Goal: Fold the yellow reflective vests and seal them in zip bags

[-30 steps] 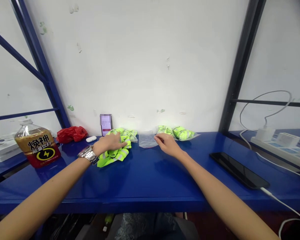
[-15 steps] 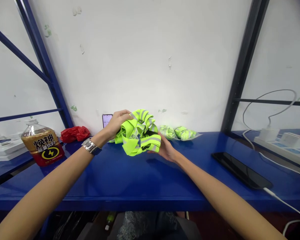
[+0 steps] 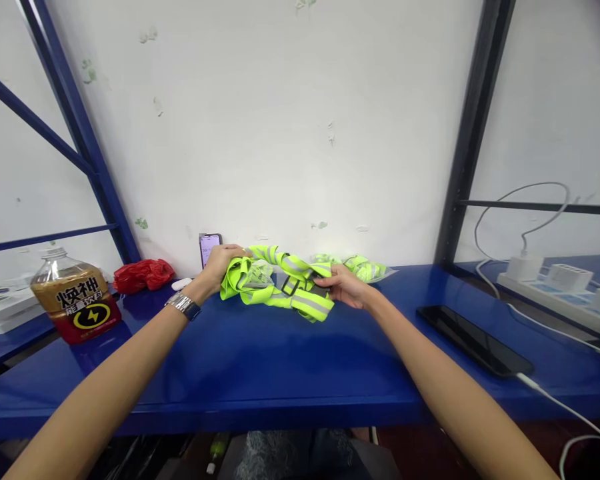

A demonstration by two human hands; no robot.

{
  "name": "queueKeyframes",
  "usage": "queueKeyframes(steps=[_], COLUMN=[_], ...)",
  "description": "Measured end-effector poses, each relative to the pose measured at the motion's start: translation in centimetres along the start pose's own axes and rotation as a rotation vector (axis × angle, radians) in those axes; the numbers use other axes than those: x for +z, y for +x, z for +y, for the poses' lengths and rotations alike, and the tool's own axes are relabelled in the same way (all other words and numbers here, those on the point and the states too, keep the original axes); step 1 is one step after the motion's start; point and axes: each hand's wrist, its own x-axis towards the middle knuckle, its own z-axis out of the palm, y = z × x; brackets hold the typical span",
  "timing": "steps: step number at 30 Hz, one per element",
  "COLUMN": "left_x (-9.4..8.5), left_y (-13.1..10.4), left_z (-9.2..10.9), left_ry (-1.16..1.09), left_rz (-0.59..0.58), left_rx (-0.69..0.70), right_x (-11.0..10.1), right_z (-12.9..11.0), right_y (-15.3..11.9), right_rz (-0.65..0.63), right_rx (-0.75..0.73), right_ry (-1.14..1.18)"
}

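Note:
Between my hands, just above the blue table (image 3: 280, 360), stretches a bundle of neon-yellow reflective strap (image 3: 270, 293) with grey stripes and a black buckle (image 3: 290, 286). My left hand (image 3: 223, 265) is closed on its left end, with a metal-banded watch on the wrist. Pinched in my right hand (image 3: 349, 285) is the right end, near a dark piece of the webbing. Behind my right hand lie clear bags with more neon-yellow straps (image 3: 364, 268), partly covered by the held bundle and the hand.
At left stand a drink bottle (image 3: 77, 297) and a crumpled red plastic bag (image 3: 143, 275). A lit phone (image 3: 209, 247) leans on the wall. On the right lie a black phone (image 3: 473, 339) on a charging cable and a power strip (image 3: 565, 301). Blue rack posts rise at both sides.
My hands have moved apart and slightly lower, spreading the bunched strap sideways. The black buckle now shows at its middle. The view has shifted slightly.

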Motion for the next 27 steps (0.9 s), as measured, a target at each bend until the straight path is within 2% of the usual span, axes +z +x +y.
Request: queueKeyframes(steps=[2,4,7,9,14,16,19,22,24,25,27], left_x=[-0.3,-0.4,-0.4,-0.6,-1.6,-1.9,-1.8,-0.5,1.1,2.1,4.2], left_y=[0.4,0.7,1.2,1.5,2.2,2.4,2.3,1.2,-0.5,-1.8,-4.6], left_z=[-0.9,-1.8,-2.9,-3.3,-3.9,-4.1,-4.4,-4.3,-3.6,-3.1,-2.1], left_ry=[-0.021,-0.019,0.029,0.134,0.836,1.017,1.189,1.29,1.226,1.139,0.972], left_rz=[0.017,0.038,0.036,0.032,0.005,0.006,-0.028,-0.003,0.074,0.075,-0.094], left_rx=[-0.013,-0.018,-0.018,0.013,0.393,0.444,0.445,0.541,0.682,0.758,0.894], right_x=[0.2,0.7,1.8,2.3,3.1,3.1,3.1,3.3,3.6,3.7,4.0], right_z=[0.1,0.6,1.2,1.4,0.8,0.6,0.3,0.2,0.2,0.2,0.2], right_y=[0.0,0.3,0.8,0.8,0.1,-0.2,-0.5,-0.7,-0.8,-0.8,-0.7], right_rz=[-0.001,0.052,0.206,0.232,0.034,-0.043,-0.07,-0.013,0.043,0.066,0.094], right_rx=[0.023,-0.065,-0.214,-0.229,-0.162,-0.116,-0.1,-0.155,-0.185,-0.2,-0.235], right_ry=[-0.107,-0.141,-0.077,0.0,0.231,0.27,0.242,0.219,0.208,0.199,0.177])
